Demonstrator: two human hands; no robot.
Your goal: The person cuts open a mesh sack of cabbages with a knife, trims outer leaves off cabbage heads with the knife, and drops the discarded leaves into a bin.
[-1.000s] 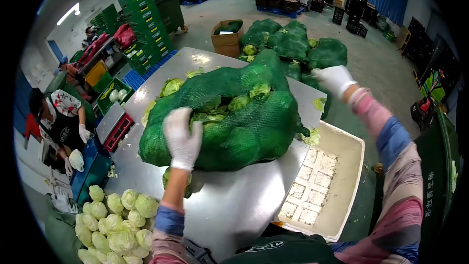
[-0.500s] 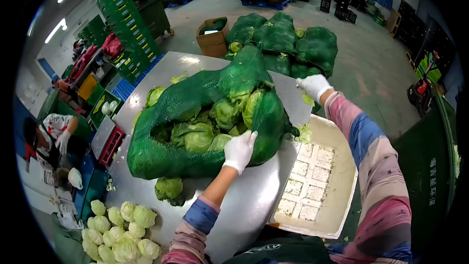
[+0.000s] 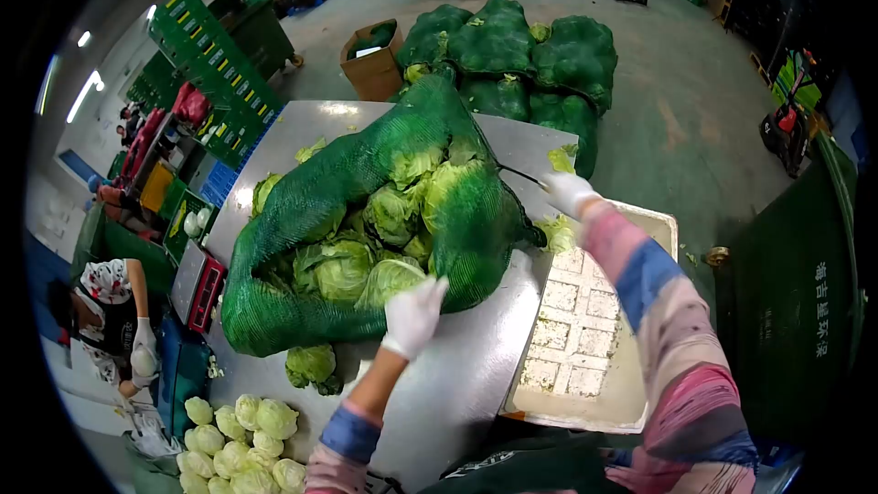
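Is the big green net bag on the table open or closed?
Open: a wide gap in the green net bag shows cabbages inside, and the left hand is at the bag's near side.

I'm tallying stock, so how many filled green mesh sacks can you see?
6 visible: one open sack on the metal table; beyond it, three upper sacks and two lower sacks. More may be hidden.

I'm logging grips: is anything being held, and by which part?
The right hand seems to hold a thin dark strip, possibly cord, by one end. The left hand is at the near side of the green mesh sack; grip unclear.
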